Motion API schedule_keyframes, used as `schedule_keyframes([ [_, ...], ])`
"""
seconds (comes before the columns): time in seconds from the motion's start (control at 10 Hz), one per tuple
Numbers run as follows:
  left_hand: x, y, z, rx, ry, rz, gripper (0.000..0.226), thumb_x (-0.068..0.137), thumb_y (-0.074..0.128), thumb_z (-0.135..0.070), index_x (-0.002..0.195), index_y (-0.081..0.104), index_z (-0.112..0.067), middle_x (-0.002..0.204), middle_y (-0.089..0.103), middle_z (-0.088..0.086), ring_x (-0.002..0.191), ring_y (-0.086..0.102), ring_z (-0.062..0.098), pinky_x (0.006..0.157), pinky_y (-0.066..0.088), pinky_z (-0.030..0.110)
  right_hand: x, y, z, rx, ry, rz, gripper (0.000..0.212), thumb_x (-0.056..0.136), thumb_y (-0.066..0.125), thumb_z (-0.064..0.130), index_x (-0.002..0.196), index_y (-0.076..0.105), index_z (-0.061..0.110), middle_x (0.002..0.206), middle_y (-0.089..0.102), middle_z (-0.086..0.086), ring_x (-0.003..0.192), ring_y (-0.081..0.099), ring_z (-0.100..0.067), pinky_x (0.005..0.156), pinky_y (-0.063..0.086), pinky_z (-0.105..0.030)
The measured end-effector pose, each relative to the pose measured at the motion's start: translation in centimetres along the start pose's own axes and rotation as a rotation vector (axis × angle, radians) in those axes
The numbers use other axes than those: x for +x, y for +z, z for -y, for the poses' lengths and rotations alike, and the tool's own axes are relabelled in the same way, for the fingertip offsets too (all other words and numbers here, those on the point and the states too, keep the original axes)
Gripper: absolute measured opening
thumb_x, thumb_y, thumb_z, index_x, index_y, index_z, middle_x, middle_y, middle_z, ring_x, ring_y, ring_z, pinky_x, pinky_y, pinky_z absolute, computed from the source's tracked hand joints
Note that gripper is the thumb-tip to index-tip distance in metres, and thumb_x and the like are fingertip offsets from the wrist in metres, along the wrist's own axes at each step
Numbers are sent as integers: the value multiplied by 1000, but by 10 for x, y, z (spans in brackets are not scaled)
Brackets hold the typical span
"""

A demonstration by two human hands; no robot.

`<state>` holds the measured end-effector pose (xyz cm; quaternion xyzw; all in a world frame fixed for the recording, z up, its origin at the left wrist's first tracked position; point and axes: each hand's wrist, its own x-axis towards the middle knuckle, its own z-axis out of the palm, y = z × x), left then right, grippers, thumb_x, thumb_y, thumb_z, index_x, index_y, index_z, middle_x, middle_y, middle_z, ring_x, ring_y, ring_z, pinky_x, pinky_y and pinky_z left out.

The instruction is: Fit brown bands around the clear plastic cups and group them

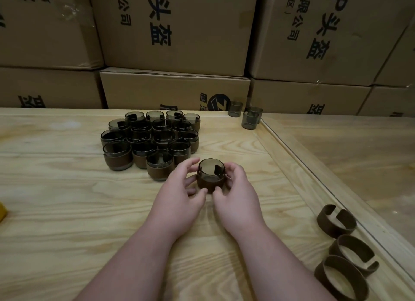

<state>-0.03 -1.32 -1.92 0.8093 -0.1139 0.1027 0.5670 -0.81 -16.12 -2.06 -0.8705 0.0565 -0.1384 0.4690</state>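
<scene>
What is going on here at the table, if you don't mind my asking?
A person is fitting brown bands onto clear cups. Both hands, left hand and right hand, hold one banded cup beside the finished group. Three bare cups wait at the back, and three spare bands lie to the right.

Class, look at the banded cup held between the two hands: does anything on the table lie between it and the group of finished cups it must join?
Nothing visible does. The cup sits between the left hand and right hand, and only bare table separates it from the group of banded cups.
</scene>
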Motion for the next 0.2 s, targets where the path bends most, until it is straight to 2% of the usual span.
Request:
schedule_keyframes([
  [0.1,0,0,-6,58,3,-19,70,89,73,-11,143,44,-43,137,54,-20,117,58,-9,96,51,14,-3,0,9,-88,3,-39,64,91,63,26,148,37,37,134,64,15,120,63,-10,84,42,-21],
  [0.2,-15,2,-16,215,-9,-39,64,89,69,-23,145,42,-42,137,56,-17,111,56,-13,96,44,11,-18,-8,20,-125,29,-64,68,91,62,29,153,34,31,146,57,9,131,57,-15,93,46,-26],
])
